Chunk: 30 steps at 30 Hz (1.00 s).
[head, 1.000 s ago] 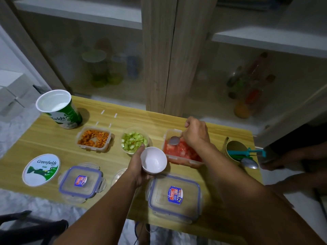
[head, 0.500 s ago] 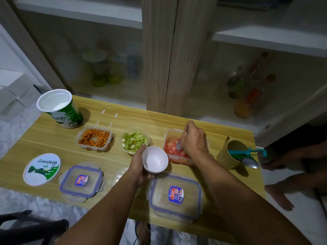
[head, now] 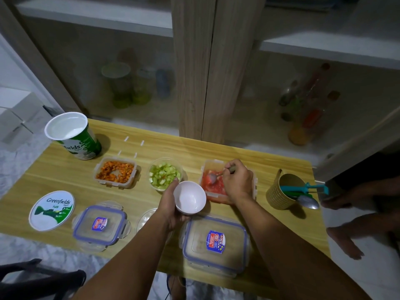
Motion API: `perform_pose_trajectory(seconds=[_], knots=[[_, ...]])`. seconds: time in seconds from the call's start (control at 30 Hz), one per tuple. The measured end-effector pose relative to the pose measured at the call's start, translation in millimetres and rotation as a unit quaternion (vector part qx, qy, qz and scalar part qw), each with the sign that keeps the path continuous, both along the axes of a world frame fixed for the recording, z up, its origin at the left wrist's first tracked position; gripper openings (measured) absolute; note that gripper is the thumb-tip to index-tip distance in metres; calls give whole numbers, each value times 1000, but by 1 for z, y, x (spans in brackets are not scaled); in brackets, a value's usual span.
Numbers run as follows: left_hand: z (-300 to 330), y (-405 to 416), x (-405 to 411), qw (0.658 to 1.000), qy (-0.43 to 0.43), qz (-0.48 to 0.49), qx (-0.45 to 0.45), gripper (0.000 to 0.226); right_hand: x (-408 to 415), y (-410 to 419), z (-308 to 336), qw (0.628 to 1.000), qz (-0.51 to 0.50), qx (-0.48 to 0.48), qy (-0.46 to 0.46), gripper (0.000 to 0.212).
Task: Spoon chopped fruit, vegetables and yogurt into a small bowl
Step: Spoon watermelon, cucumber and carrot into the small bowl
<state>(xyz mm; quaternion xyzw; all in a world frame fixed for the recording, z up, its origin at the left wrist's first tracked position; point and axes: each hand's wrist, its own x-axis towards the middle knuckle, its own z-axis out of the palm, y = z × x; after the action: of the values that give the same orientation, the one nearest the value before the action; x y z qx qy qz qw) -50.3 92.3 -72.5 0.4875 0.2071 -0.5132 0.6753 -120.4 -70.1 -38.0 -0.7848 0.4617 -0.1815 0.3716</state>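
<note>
My left hand (head: 170, 205) holds a small white bowl (head: 190, 197) above the table, tilted toward the red fruit container (head: 213, 167); the bowl looks empty. My right hand (head: 238, 182) grips a metal spoon (head: 212, 178) whose head is dipped in the chopped red fruit. To the left stand a round tub of green cubes (head: 165, 173), a box of orange cubes (head: 115, 171) and an open green yogurt tub (head: 72, 135).
Two blue-rimmed container lids (head: 100, 224) (head: 215, 240), a clear round lid (head: 147, 217) and the yogurt lid (head: 52, 210) lie along the wooden table's (head: 54, 176) near edge. A yellow cup (head: 281, 191) with utensils stands at right. Another person's hand and foot are at far right.
My right hand turned and pushed the spoon down into the red fruit, its head now pointing left. The bowl stayed beside the container in my left hand.
</note>
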Motion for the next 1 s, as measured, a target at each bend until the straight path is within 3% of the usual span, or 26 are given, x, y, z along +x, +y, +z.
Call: perform_pose_trajectory(seconds=[0.17, 0.27, 0.37, 0.6, 0.8, 0.9, 1.0], knots=[[-6, 2, 3, 1000, -5, 8, 20, 64, 3, 1, 4, 999, -23, 37, 6, 11], [-7, 2, 3, 1000, -2, 14, 10, 61, 3, -8, 3, 989, -109, 96, -12, 20], [-11, 1, 5, 1000, 0, 17, 9, 62, 3, -22, -1, 974, -178, 135, -39, 14], [-16, -2, 6, 999, 5, 24, 24, 67, 3, -9, 9, 985, -169, 45, 6, 7], [-19, -1, 11, 999, 6, 28, 14, 60, 13, 1, 8, 994, -106, 23, 26, 20], [-18, -2, 11, 1000, 5, 26, 12, 57, 15, 0, 1, 995, -87, 46, -1, 13], [-19, 0, 11, 1000, 7, 27, 10, 57, 10, -12, -8, 983, -136, 113, -37, 16]])
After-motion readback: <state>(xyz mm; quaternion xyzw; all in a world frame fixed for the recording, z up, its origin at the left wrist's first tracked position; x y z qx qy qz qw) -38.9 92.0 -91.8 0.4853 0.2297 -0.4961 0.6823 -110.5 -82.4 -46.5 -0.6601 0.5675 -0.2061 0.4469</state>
